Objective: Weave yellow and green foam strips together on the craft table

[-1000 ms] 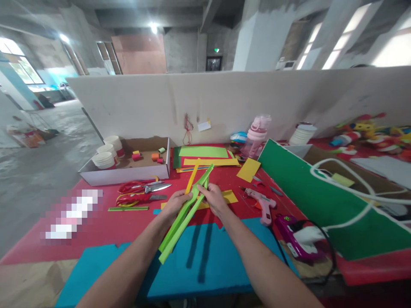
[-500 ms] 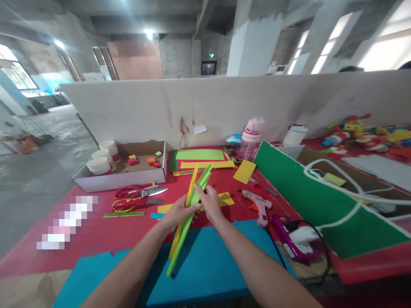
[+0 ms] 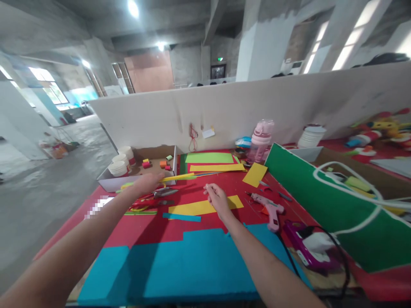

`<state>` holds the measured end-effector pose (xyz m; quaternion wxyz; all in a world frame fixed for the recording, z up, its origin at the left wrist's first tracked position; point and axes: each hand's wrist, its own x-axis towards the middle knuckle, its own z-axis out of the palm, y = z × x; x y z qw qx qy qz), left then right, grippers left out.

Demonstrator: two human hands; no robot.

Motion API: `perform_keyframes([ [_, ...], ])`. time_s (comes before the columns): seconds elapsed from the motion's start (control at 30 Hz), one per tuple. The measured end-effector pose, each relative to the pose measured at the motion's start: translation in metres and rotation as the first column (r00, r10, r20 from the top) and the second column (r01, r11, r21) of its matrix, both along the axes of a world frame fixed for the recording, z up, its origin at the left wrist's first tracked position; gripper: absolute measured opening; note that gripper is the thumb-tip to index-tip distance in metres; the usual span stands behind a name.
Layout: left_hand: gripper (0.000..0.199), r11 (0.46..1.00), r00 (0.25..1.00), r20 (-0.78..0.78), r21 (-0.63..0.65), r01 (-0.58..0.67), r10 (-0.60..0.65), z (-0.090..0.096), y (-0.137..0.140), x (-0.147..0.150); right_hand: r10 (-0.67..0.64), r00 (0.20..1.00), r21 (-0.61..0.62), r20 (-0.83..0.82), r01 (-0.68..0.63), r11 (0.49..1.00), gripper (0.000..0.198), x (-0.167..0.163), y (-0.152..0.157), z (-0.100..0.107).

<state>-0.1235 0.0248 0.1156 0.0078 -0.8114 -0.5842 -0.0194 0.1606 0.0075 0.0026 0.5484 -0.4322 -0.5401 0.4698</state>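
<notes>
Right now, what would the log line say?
left hand: holding yellow and green strips; right hand: nothing visible held; pink glue gun: on red tabletop

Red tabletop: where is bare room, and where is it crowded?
The tabletop is bare between the scissors and the right hand, and between the blue strip and the blue work surface. It is crowded beside the white box, and around the glue gun and purple unit.

Cups (image 3: 118, 167) in box (image 3: 109, 185) at left, scissors (image 3: 166, 193) before it, strips (image 3: 180, 177) in left grip (image 3: 148, 183), glue gun (image 3: 272, 210) right, bottle (image 3: 260, 140) behind
</notes>
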Motion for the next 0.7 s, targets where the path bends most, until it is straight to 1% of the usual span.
perform_keyframes([
  [0.03, 0.025, 0.999, 0.995, -0.094, 0.037, -0.008, 0.012, 0.002, -0.002, -0.003, -0.014, 1.000, 0.011, 0.022, 0.014, 1.000, 0.043, 0.002, 0.001, -0.001],
  [0.07, 0.028, 0.997, 0.988, -0.153, 0.077, -0.011, 0.023, 0.002, -0.006, -0.002, -0.031, 0.999, 0.023, 0.040, 0.030, 0.999, 0.042, 0.003, 0.003, -0.002],
  [0.1, 0.030, 0.992, 0.985, -0.168, 0.122, -0.010, 0.031, 0.002, -0.013, 0.003, -0.048, 0.997, 0.033, 0.055, 0.047, 0.998, 0.041, 0.005, 0.004, -0.002],
  [0.13, 0.029, 0.987, 0.989, -0.145, 0.162, -0.006, 0.029, 0.001, -0.021, 0.011, -0.063, 0.996, 0.041, 0.070, 0.060, 0.997, 0.039, 0.007, 0.005, -0.003],
  [0.17, 0.028, 0.985, 0.996, -0.089, 0.174, 0.008, 0.007, -0.001, -0.031, 0.023, -0.071, 0.994, 0.047, 0.086, 0.067, 0.997, 0.038, 0.008, 0.006, -0.003],
  [0.23, 0.027, 0.994, 0.995, 0.059, 0.081, 0.079, -0.084, -0.010, -0.054, 0.052, -0.077, 0.989, 0.054, 0.129, 0.070, 0.996, 0.034, 0.011, 0.008, -0.004],
  [0.27, 0.027, 0.990, 0.982, 0.126, 0.009, 0.141, -0.141, -0.016, -0.065, 0.067, -0.076, 0.985, 0.056, 0.155, 0.068, 0.996, 0.033, 0.012, 0.009, -0.004],
  [0.3, 0.028, 0.973, 0.962, 0.171, -0.054, 0.223, -0.211, -0.024, -0.075, 0.080, -0.075, 0.981, 0.056, 0.181, 0.066, 0.996, 0.032, 0.014, 0.010, -0.004],
  [0.33, 0.030, 0.960, 0.951, 0.190, -0.087, 0.265, -0.245, -0.033, -0.085, 0.091, -0.070, 0.976, 0.056, 0.206, 0.059, 0.997, 0.030, 0.015, 0.010, -0.004],
  [0.37, 0.031, 0.958, 0.952, 0.175, -0.098, 0.270, -0.251, -0.043, -0.092, 0.098, -0.058, 0.971, 0.057, 0.230, 0.046, 0.997, 0.029, 0.016, 0.011, -0.005],
  [0.4, 0.034, 0.965, 0.961, 0.146, -0.083, 0.250, -0.236, -0.052, -0.099, 0.103, -0.038, 0.966, 0.058, 0.257, 0.024, 0.998, 0.028, 0.016, 0.011, -0.006],
  [0.47, 0.033, 0.974, 0.971, 0.117, -0.057, 0.218, -0.210, -0.066, -0.107, 0.101, 0.018, 0.944, 0.061, 0.329, -0.040, 0.997, 0.025, 0.017, 0.012, -0.007],
  [0.53, 0.026, 0.978, 0.976, 0.102, -0.060, 0.199, -0.192, -0.073, -0.111, 0.090, 0.072, 0.903, 0.064, 0.423, -0.109, 0.992, 0.024, 0.016, 0.012, -0.008],
  [0.6, 0.023, 0.978, 0.978, 0.103, -0.091, 0.188, -0.179, -0.070, -0.113, 0.076, 0.092, 0.853, 0.072, 0.513, -0.149, 0.986, 0.024, 0.015, 0.011, -0.008],
  [0.7, 0.023, 0.979, 0.985, 0.113, -0.144, 0.146, -0.130, -0.054, -0.108, 0.064, 0.076, 0.796, 0.077, 0.601, -0.152, 0.985, 0.025, 0.014, 0.008, -0.006],
])
